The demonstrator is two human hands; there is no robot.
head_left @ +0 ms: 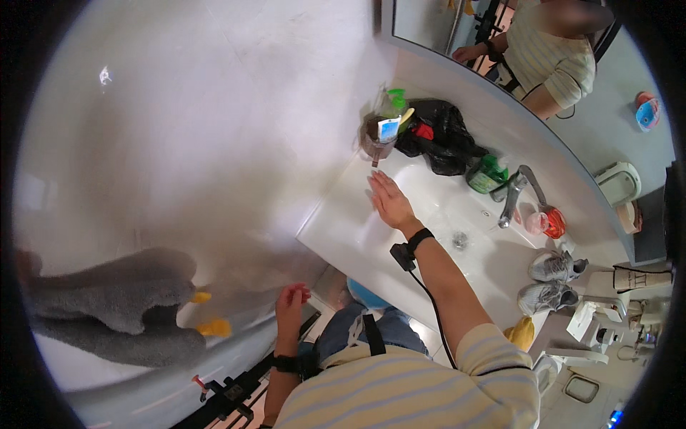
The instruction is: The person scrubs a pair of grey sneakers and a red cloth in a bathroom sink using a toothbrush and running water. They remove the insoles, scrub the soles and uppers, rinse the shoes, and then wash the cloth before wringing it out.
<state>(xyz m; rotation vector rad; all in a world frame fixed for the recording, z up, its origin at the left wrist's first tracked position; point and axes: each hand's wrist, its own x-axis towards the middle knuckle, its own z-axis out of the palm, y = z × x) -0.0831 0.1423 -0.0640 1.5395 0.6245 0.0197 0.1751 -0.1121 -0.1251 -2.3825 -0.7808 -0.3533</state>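
Observation:
My right hand reaches over the left part of the white sink. Its fingers are stretched out and nothing shows in them. Just beyond the fingertips stands a translucent cup on the sink's corner, with a white and blue tube in it. A small gap seems to separate the fingers from the cup. Down at my left side, my left hand hangs away from the sink, its fingers loosely bent and holding nothing visible. Black bands circle both wrists; a cable runs from the right one.
Behind the basin stand a clear green-topped pump bottle, a black plastic bag, a green bottle and a faucet. Grey shoes rest at the right end. A grey towel hangs at left; a mirror is above.

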